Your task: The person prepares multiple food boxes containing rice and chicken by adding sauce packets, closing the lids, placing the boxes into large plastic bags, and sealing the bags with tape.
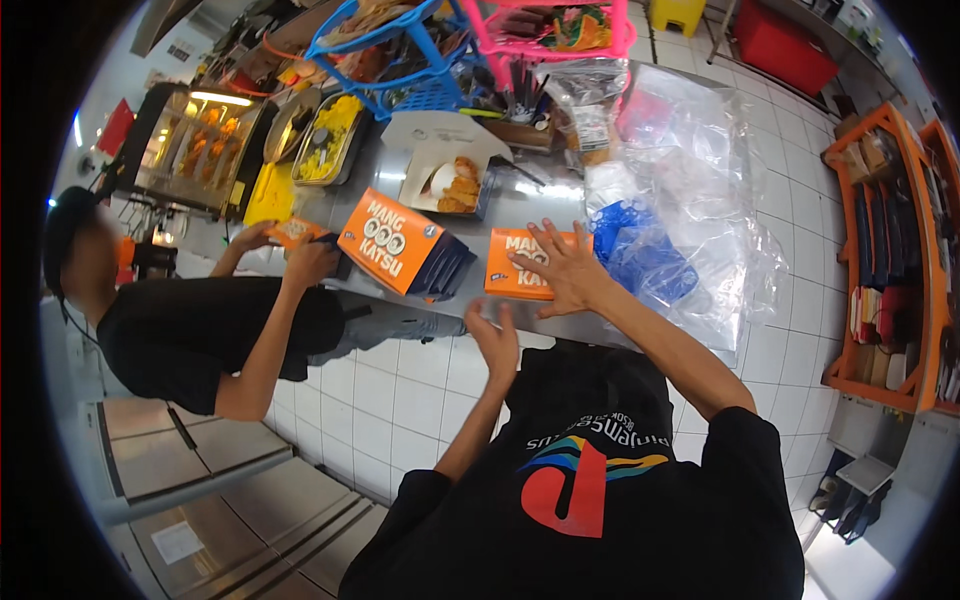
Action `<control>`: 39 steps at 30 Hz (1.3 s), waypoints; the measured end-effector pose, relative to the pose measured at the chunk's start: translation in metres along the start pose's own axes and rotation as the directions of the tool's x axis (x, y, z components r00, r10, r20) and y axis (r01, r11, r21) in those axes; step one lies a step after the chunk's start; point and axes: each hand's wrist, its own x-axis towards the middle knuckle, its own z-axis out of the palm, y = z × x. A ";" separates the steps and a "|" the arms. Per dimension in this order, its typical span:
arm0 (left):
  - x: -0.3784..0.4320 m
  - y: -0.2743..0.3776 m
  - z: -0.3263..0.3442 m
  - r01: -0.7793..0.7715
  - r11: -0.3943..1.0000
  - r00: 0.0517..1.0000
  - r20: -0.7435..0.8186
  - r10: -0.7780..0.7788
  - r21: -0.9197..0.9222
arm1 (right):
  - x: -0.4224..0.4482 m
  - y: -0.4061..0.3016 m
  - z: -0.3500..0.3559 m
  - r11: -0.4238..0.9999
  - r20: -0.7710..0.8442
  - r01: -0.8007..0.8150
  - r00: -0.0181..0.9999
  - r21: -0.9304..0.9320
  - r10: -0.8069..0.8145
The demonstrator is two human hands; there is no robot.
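Note:
A closed orange cardboard food box [504,264] with printed lettering lies before me near the table's front edge. My right hand [564,264] is spread over its lid, fingers wide apart. Just off the near edge of that box, my left hand [496,341] is raised with thumb and fingers apart, holding nothing. To the left stands a stack of orange-and-navy boxes [390,246]. Behind it an open food box [429,154] holds fried breaded pieces [460,187] and a white rounded food item.
A co-worker [217,330] at left holds another orange box [294,231]. Clear plastic bags [690,172] and blue plastic packaging [645,251] cover the table's right side. Behind are a tray of yellow food [328,139], a blue basket rack [420,90] and a pink rack [555,52].

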 end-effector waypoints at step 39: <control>0.041 -0.011 -0.010 0.058 0.979 0.979 0.205 -0.017 -0.197 | -0.040 0.006 0.032 0.992 -0.057 0.087 0.995 0.086 -0.082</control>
